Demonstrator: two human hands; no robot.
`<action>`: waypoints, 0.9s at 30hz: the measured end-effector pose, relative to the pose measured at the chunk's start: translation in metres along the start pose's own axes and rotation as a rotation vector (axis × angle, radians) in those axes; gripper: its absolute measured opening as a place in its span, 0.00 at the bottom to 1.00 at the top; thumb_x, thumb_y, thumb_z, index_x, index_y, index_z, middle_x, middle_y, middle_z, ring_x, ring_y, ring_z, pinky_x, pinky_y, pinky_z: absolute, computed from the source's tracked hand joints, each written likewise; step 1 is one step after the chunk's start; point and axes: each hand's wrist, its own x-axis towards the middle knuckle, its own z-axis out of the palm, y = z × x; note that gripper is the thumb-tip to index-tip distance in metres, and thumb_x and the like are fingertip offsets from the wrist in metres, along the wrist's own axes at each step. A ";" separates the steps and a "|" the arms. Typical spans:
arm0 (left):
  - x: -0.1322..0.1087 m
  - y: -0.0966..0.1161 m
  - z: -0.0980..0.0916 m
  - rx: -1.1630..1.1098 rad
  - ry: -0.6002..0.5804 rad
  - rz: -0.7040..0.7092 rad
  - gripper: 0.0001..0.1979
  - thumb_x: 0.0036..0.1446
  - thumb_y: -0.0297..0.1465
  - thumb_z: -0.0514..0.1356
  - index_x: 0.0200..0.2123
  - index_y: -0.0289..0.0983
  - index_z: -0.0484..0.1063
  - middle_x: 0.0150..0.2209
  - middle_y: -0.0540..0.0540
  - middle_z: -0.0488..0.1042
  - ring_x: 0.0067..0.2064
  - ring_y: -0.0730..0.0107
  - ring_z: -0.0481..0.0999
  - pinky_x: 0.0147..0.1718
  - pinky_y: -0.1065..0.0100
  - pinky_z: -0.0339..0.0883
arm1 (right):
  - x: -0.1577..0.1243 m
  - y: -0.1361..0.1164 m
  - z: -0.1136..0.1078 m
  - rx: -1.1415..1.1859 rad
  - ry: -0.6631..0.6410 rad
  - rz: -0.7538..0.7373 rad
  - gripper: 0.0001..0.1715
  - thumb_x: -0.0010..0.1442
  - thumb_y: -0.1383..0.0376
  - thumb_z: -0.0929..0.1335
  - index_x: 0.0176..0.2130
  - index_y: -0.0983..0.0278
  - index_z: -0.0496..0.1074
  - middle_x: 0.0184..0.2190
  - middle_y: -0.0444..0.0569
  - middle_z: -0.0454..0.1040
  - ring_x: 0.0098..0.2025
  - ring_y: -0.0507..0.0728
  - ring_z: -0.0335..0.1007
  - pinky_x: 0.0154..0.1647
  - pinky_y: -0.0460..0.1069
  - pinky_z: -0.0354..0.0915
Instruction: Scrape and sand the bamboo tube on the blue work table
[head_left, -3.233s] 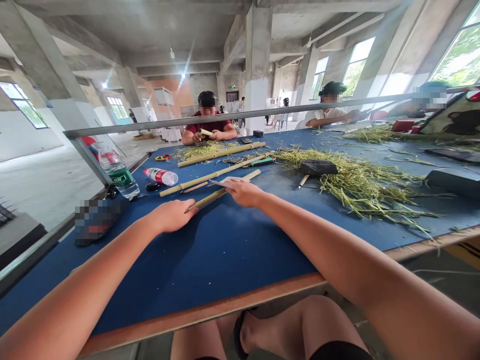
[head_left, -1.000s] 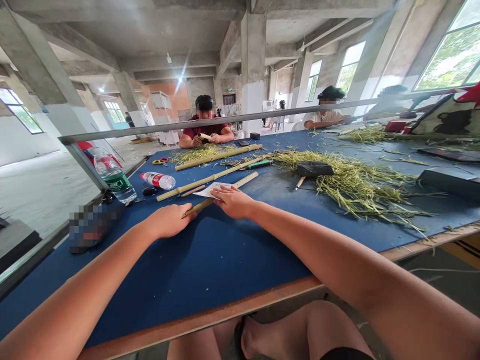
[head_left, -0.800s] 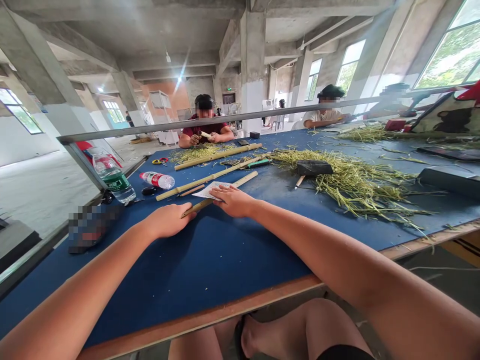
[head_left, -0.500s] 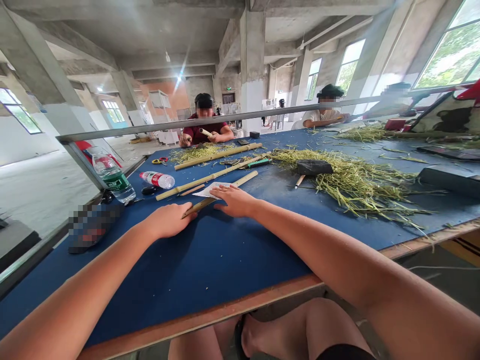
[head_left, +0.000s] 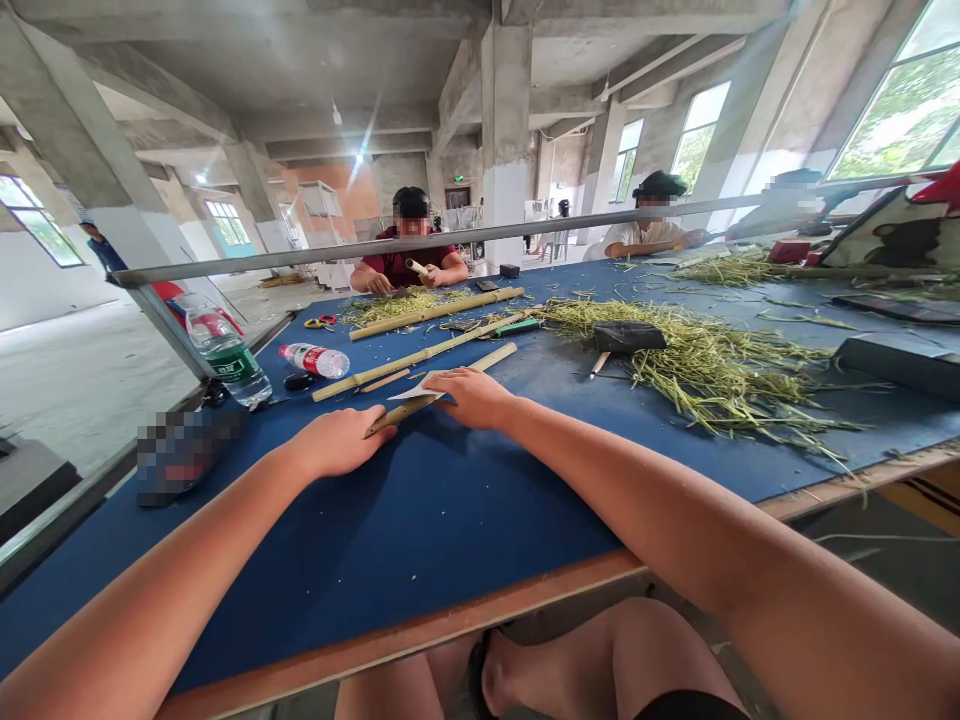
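Note:
A bamboo stick lies slanted on the blue table, its near end at the left. My left hand is closed round that near end. Over the stick's middle, my right hand is wrapped, pressing a whitish sheet against the bamboo. Part of the sheet sticks out to the left of the fingers. Just beyond lie a longer bamboo stick and a short thin strip.
Two plastic bottles, one upright and one lying, are at the left. Green shavings surround a black block at the right. A knife lies nearby. Across a metal rail, a person holds bamboo.
My right hand has curled from a flatter pose round the stick, and less of the sheet shows. My left hand has barely moved. A person has appeared at the far left.

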 end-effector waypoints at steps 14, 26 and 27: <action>-0.001 0.001 -0.002 0.013 -0.007 0.016 0.30 0.66 0.56 0.39 0.45 0.43 0.71 0.38 0.39 0.81 0.38 0.50 0.79 0.32 0.61 0.61 | 0.003 0.022 0.008 -0.087 -0.066 0.181 0.28 0.72 0.65 0.59 0.68 0.61 0.65 0.69 0.50 0.64 0.72 0.60 0.55 0.73 0.59 0.49; -0.002 0.001 -0.002 0.045 0.008 0.043 0.27 0.67 0.54 0.38 0.42 0.44 0.69 0.36 0.41 0.80 0.35 0.52 0.78 0.27 0.63 0.56 | -0.001 0.011 0.010 -0.109 -0.011 0.100 0.28 0.73 0.57 0.62 0.66 0.63 0.67 0.67 0.57 0.67 0.71 0.65 0.57 0.71 0.62 0.50; -0.002 0.001 -0.001 0.044 0.011 0.043 0.27 0.67 0.54 0.39 0.42 0.44 0.69 0.36 0.42 0.80 0.35 0.52 0.78 0.28 0.63 0.56 | 0.000 0.011 0.010 -0.107 0.001 0.080 0.27 0.72 0.57 0.63 0.65 0.63 0.68 0.66 0.57 0.68 0.70 0.64 0.59 0.71 0.60 0.51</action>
